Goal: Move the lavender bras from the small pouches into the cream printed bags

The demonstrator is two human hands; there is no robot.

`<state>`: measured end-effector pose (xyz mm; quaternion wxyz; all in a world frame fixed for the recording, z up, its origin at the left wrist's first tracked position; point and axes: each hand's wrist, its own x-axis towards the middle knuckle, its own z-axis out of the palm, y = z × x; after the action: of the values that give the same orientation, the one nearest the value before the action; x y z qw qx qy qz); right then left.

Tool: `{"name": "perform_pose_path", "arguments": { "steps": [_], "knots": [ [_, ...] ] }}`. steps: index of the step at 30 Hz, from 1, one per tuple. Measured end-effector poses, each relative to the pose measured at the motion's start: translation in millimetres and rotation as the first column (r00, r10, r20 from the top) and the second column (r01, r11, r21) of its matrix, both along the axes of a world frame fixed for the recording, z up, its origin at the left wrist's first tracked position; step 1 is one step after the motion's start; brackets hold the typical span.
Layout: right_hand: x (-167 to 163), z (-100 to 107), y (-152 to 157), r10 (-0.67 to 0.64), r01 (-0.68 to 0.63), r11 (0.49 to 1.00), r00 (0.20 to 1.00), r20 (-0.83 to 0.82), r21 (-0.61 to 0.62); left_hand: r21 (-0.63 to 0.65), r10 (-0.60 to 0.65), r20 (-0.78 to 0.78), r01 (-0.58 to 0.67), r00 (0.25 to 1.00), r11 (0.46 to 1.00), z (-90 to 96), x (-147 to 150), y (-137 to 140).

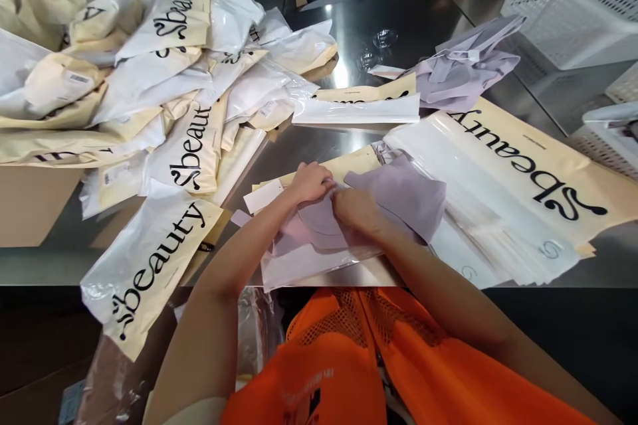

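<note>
Both my hands meet over a lilac cloth garment (399,196) spread on a plastic bag near the table's front edge. My left hand (313,182) is closed, its fingertips pinching the upper edge of the cloth. Right beside it, my right hand (355,209) has its fingers curled into the same garment; part of its grip is hidden. Under the cloth lie a cream printed bag (349,165) and a white card (263,196). A second lilac garment (463,73), crumpled, rests farther back to the right.
Filled cream-and-white bags (184,73) are heaped on the left, one printed bag (154,272) overhanging the front edge. A stack of flat plastic bags (498,199) lies on the right. White baskets (573,6) stand at the far right of the metal table (319,133).
</note>
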<state>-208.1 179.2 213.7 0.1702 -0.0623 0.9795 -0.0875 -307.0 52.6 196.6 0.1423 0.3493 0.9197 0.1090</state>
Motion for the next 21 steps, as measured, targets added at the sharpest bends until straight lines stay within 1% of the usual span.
{"name": "perform_pose_path", "arguments": {
  "steps": [5,7,9,10,12,13,14,15,16,17,18,19,20,21],
  "knots": [
    [17,14,1,0.140,-0.142,0.990,0.988,0.070,0.016,0.078,0.158,-0.014,-0.157,0.987,0.985,-13.7,-3,-6],
    [22,16,-1,0.158,-0.161,0.986,0.984,0.085,0.040,0.112,0.184,-0.010,-0.182,0.983,0.977,-18.5,-3,-6],
    [24,16,-1,0.156,-0.162,0.986,0.983,0.100,0.049,0.138,0.183,0.001,-0.181,0.983,0.974,-20.8,-4,-7],
    [26,16,0,0.149,-0.154,0.988,0.983,0.105,0.034,0.144,0.172,0.009,-0.171,0.985,0.975,-20.4,-4,-8],
    [34,16,6,0.121,-0.117,0.992,0.989,0.087,-0.049,0.193,0.136,0.032,-0.139,0.990,0.971,-16.0,-5,-15],
    [40,16,12,0.091,-0.083,0.991,0.993,0.070,-0.109,0.258,0.125,0.037,-0.130,0.991,0.957,-12.2,-5,-21],
    [47,16,19,0.049,-0.041,0.985,0.998,0.046,-0.165,0.352,0.133,0.033,-0.137,0.990,0.926,-7.4,-4,-29],
    [54,15,28,-0.009,0.011,0.978,1.000,0.008,-0.207,0.466,0.173,0.029,-0.166,0.985,0.869,-2.1,0,-38],
    [61,13,38,-0.082,0.069,0.971,0.995,-0.048,-0.228,0.592,0.242,0.040,-0.218,0.969,0.776,3.6,6,-48],
    [66,10,49,-0.157,0.126,0.966,0.979,-0.126,-0.226,0.706,0.330,0.086,-0.292,0.940,0.645,9.3,15,-58],
    [70,7,60,-0.216,0.170,0.963,0.951,-0.223,-0.207,0.788,0.418,0.176,-0.381,0.891,0.483,14.8,27,-67],
    [72,3,69,-0.249,0.201,0.964,0.914,-0.322,-0.174,0.829,0.472,0.311,-0.478,0.825,0.291,19.8,41,-76],
    [72,-2,78,-0.256,0.221,0.967,0.878,-0.406,-0.130,0.812,0.470,0.476,-0.577,0.744,0.090,24.0,59,-83],
    [72,-6,84,-0.240,0.228,0.970,0.853,-0.463,-0.082,0.735,0.409,0.643,-0.671,0.647,-0.094,27.2,78,-88]
  ]
}}
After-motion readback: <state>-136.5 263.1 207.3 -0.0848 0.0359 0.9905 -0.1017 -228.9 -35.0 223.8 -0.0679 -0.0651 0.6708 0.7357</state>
